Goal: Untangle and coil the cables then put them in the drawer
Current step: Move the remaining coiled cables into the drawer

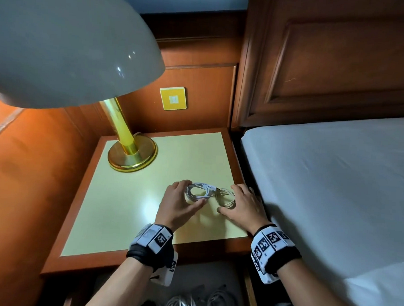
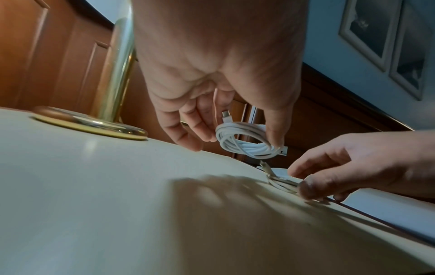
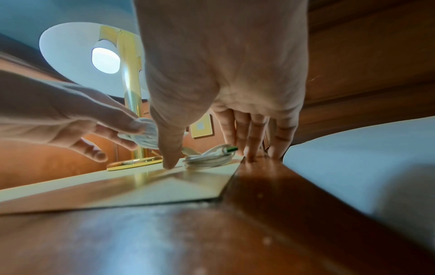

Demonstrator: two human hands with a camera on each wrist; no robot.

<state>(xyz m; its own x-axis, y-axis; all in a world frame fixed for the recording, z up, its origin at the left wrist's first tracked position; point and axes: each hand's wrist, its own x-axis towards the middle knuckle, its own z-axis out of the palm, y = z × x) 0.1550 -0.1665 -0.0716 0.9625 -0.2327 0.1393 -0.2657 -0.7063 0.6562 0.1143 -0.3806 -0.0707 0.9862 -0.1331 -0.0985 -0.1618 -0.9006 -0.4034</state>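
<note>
Two coiled cables lie side by side on the cream nightstand top (image 1: 124,207). My left hand (image 1: 196,191) grips the white coil (image 1: 203,186) between thumb and fingers; in the left wrist view this coil (image 2: 244,147) hangs slightly above the surface, one plug pointing up. My right hand (image 1: 226,198) straddles the greyer coil (image 1: 226,191) near the right rim, thumb on one side and fingers on the other. That coil (image 3: 212,158) rests flat and shows a green-tipped plug (image 3: 231,148). Below the front edge the drawer (image 1: 248,293) stands open, holding several coiled cables (image 1: 180,304).
A brass lamp base (image 1: 132,154) stands at the back left of the nightstand, and its large shade (image 1: 62,42) overhangs the left side. A bed with a white sheet (image 1: 333,193) adjoins the right edge. Wood panelling with a yellow switch plate (image 1: 173,99) lies behind.
</note>
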